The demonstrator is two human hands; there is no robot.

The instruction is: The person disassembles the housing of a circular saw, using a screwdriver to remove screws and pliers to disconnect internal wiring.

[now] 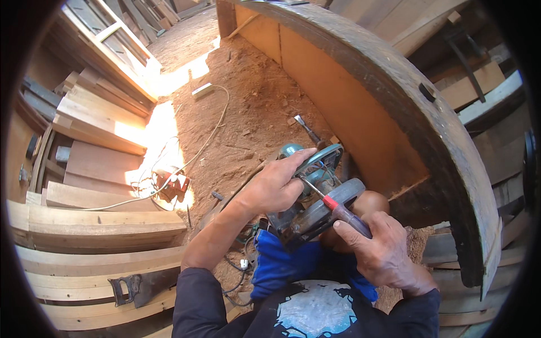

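A teal power tool (322, 176) with a grey rounded guard (332, 209) rests at my lap, and I cannot tell its exact kind. Thin wires show inside its loop-shaped handle (329, 155). My left hand (276, 183) is closed on the tool's handle side, its fingers over the near edge. In my right hand (383, 250) is a screwdriver (350, 218) with a red and dark handle. Its shaft points up and left into the tool, where the tip is hard to make out. Just beyond the tool, a chisel (307, 128) lies on the sawdust.
A large curved wooden panel (360, 112) stands close on my right. Stacked planks (101, 225) line the left, with a handsaw (141, 287) on them. A pale cord runs over the sawdust floor (253, 96) to a white power strip (202, 90). A white plug (244, 263) lies by my left forearm.
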